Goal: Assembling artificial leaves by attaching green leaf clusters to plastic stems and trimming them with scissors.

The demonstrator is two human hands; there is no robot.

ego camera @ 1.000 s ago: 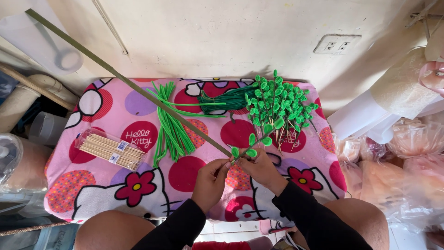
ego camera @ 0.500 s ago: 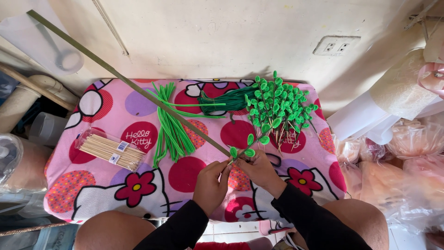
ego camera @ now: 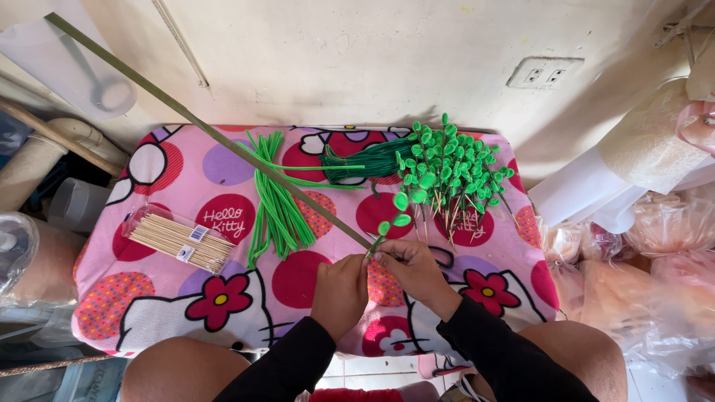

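Leaf sprig [ego camera: 395,222] pinched against the long green stick [ego camera: 208,130] by both hands, unchanged from earlier.
Green wire bundle [ego camera: 275,197] and skewer pack [ego camera: 179,240] are laid beside on the counter [ego camera: 149,298].

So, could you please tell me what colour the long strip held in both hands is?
Olive green strip, seen in the head view.

Long black sleeves cover both forearms to the wrists; the knees are bare.
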